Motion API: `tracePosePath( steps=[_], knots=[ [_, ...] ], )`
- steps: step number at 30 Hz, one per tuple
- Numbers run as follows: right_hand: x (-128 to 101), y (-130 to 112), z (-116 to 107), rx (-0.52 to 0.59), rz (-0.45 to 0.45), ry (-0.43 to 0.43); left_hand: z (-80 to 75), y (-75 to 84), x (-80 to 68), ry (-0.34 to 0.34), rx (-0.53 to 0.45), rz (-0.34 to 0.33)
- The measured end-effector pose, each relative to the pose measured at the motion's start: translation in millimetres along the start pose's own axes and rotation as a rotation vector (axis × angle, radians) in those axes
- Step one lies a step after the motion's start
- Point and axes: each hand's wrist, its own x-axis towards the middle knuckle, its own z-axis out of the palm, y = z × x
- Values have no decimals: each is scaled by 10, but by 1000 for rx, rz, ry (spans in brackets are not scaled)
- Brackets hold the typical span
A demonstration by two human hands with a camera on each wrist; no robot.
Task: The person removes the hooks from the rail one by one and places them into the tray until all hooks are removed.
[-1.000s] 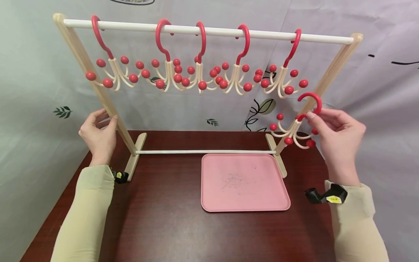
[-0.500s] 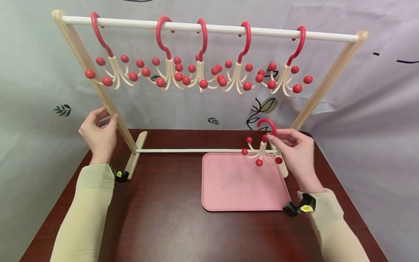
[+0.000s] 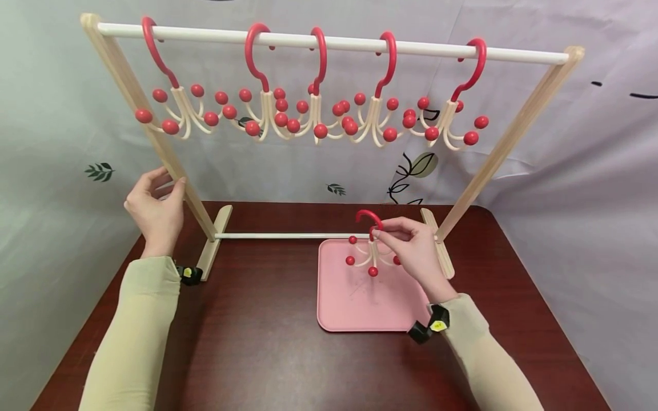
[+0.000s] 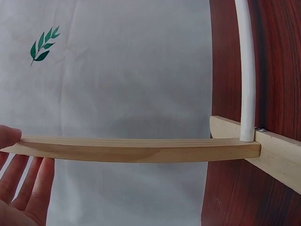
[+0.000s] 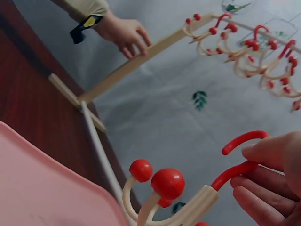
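Observation:
In the head view my right hand (image 3: 417, 250) pinches the red hook of a multi-arm hanger (image 3: 373, 255) with cream arms and red ball tips. That hanger is held upright above the back part of a pink tray (image 3: 349, 311). The right wrist view shows my thumb and fingers round the hook's red neck (image 5: 233, 173). My left hand (image 3: 156, 214) grips the left wooden post (image 4: 136, 149) of a hanging rack, thumb on one side and fingers on the other. Several matching hangers (image 3: 267, 111) hang from the rack's white top rod (image 3: 221, 35).
The rack's feet (image 3: 439, 251) stand on a dark red-brown table (image 3: 257, 342), joined by a low white bar (image 3: 272, 236) just behind the tray. A pale curtain (image 3: 247, 171) with leaf prints hangs behind. The right post (image 3: 514, 140) slants up at the right.
My right hand has carried the hanger leftward and down, from beside the right post to over the tray. The left hand stays on its post. The rightmost hanging one has swung slightly.

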Motion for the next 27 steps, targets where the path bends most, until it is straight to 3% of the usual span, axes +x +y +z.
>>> tracePosePath(
  steps=[13,27],
  knots=[
    [37,338,405,68,111,-17,-2,-1,0,1,3,1],
    [9,467,556,184,194,10,-15,8,-6,-11,0,8]
  ],
)
